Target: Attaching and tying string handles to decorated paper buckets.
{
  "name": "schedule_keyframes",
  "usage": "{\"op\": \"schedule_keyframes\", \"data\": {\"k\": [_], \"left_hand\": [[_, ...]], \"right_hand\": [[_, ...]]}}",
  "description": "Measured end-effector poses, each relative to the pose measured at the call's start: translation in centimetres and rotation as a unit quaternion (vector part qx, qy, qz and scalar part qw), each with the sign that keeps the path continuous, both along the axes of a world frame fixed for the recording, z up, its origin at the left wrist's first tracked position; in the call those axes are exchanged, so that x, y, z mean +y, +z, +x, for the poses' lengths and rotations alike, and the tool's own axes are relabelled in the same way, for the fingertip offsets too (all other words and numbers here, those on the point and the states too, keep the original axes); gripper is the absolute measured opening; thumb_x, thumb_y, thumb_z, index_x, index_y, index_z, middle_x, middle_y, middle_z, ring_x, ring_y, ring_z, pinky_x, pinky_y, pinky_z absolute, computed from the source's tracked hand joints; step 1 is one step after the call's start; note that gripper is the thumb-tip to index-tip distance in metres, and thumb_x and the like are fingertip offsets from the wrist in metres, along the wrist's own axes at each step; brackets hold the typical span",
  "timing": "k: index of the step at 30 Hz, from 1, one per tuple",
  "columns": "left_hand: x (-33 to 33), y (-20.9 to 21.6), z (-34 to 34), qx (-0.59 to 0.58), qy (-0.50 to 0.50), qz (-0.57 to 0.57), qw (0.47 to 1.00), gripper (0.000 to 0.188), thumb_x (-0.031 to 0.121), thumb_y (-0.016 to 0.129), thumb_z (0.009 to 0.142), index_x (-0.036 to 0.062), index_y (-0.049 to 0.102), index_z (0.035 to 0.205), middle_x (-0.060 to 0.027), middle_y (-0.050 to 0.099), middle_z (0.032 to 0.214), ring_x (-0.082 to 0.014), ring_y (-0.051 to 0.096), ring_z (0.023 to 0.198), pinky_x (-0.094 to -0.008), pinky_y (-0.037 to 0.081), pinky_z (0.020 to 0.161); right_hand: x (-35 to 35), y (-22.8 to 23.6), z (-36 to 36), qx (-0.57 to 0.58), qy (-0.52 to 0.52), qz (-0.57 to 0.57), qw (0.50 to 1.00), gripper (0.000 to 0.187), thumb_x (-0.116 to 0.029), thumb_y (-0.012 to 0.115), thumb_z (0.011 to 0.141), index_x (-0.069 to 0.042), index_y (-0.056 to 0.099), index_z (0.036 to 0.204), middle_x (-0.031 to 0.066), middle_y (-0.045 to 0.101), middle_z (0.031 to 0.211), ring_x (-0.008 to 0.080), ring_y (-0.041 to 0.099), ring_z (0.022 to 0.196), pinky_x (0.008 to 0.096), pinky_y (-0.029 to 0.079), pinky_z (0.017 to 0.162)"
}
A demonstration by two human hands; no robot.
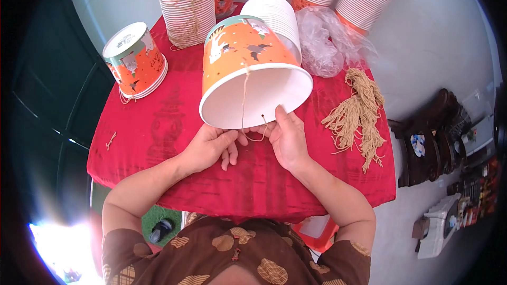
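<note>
An orange paper bucket (240, 47) with printed figures is tipped on its side, its white open mouth facing me. A thin beige string (243, 97) comes from its upper rim, hangs across the opening and loops to a small hole in the lower wall. My right hand (288, 138) grips the lower rim, thumb inside beside that hole and fingers underneath. Just left of it, below the rim, my left hand (211, 148) has thumb and forefinger closed on the string, other fingers curled. What its fingertips do under the rim is partly hidden.
Upside-down stacked buckets (138, 66) stand at left; a tall nested stack (186, 10) is behind. White nested buckets (272, 18) lie behind the held one. A crumpled plastic bag (325, 42) and a bundle of strings (359, 116) lie right on the red tablecloth (211, 195). A string scrap (111, 140) lies left.
</note>
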State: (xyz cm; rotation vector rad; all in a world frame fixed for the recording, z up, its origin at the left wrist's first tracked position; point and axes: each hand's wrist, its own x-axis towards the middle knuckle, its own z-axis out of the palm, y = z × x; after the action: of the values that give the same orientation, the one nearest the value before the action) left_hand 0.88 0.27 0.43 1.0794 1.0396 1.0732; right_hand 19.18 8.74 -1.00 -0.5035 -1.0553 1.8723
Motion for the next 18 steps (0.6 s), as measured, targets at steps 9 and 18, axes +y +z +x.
{"op": "schedule_keyframes", "data": {"k": [9,18], "left_hand": [[-0.1,0.1,0.1,-0.13,-0.066,-0.12,0.982,0.029,0.022,0.043,0.104,-0.0034,0.055,0.112,-0.0144,0.067,0.083,-0.0136,0.061,0.05,-0.0211,0.046,0.037],[-0.7,0.9,0.4,0.012,-0.125,-0.075,0.989,0.024,0.016,0.047,0.102,0.0009,0.062,0.113,-0.0068,0.066,0.079,-0.009,0.057,0.051,-0.02,0.042,0.042]], "right_hand": [[-0.9,-0.6,-0.6,-0.017,-0.007,0.014,1.0,0.038,-0.026,0.039,0.106,0.006,0.048,0.123,0.017,0.061,0.117,0.0251,0.064,0.104,0.0417,0.054,0.092],[-0.5,-1.4,-0.6,-0.103,-0.044,0.045,0.993,0.037,-0.029,0.041,0.106,0.004,0.057,0.109,0.0102,0.066,0.094,0.0151,0.064,0.078,0.0305,0.054,0.072]]}}
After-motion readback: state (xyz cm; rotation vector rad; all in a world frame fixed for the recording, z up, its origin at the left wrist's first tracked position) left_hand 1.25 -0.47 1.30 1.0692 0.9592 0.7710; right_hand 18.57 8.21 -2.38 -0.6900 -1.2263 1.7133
